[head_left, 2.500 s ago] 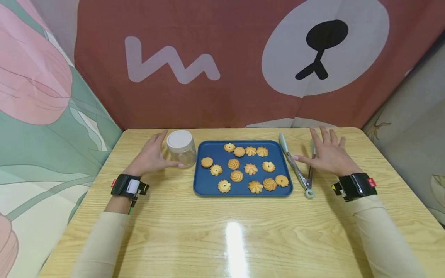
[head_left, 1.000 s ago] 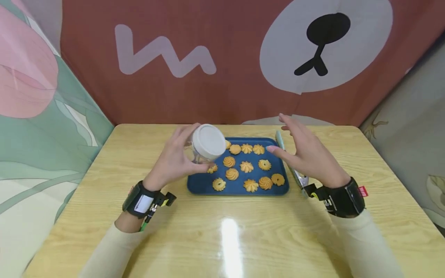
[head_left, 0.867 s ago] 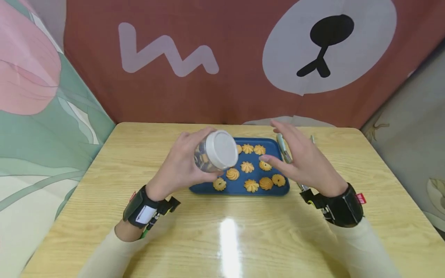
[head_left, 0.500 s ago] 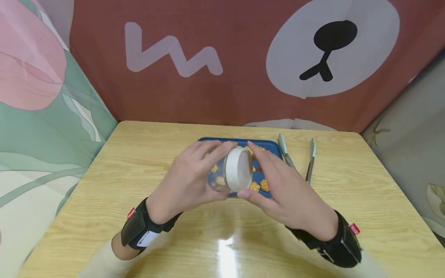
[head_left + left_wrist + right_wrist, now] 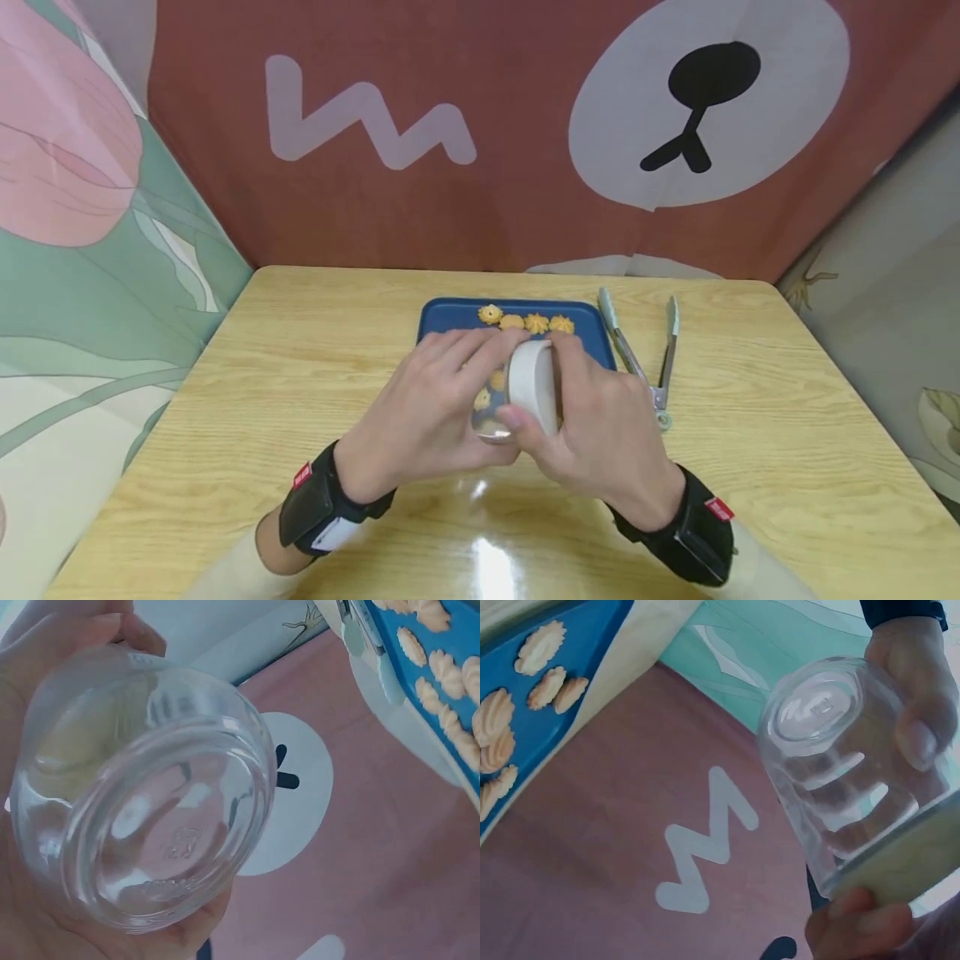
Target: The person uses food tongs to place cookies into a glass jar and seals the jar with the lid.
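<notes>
A clear jar [image 5: 491,417] is tilted on its side above the blue tray, its white lid [image 5: 531,383] facing right. My left hand [image 5: 435,400] grips the jar's body, thumb below and fingers over the top. Fingers and thumb of my right hand [image 5: 607,417] are curled round the lid's rim. In the left wrist view the see-through jar base [image 5: 180,832] faces the camera, with no cookies inside. The right wrist view has the jar [image 5: 840,757] between both hands, the lid [image 5: 907,862] at its lower end.
Behind the hands lies a blue tray [image 5: 457,315] of several cookies [image 5: 536,323], partly hidden by them. Open tongs [image 5: 630,354] with pale tips rest on the wooden table [image 5: 322,333] to the right. A printed cloth [image 5: 517,217] hangs behind the table.
My left hand has lifted the jar from the tray's left side to above the tray and tipped it sideways. My right hand has come from near the tongs and taken hold of the lid.
</notes>
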The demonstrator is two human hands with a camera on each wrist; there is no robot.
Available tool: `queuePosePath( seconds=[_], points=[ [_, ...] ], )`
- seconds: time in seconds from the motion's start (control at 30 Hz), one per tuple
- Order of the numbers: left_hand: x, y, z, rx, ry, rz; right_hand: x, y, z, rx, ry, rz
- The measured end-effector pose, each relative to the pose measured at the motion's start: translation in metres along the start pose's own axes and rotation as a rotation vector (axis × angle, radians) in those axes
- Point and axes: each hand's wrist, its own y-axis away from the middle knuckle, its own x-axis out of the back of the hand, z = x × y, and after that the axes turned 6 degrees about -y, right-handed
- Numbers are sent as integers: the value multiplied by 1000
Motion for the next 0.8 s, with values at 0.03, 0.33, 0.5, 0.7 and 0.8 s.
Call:
queuePosePath(
  seconds=[0.03, 0.33, 0.5, 0.7, 0.8],
  points=[
    [-1, 0, -1, 4, 7, -4, -2, 0, 1, -1, -5, 11],
    [-10, 5, -13, 59, 171, -84, -13, -3, 9, 73, -27, 91],
    [-12, 7, -16, 87, 337, -148, -17, -6, 18, 234, -41, 141],
    [-18, 10, -24, 79, 261, -210, -29, -8, 44, 447, -136, 102],
    [-22, 10, -30, 88, 65, -193, -35, -5, 58, 300, -313, -105]
  ],
)
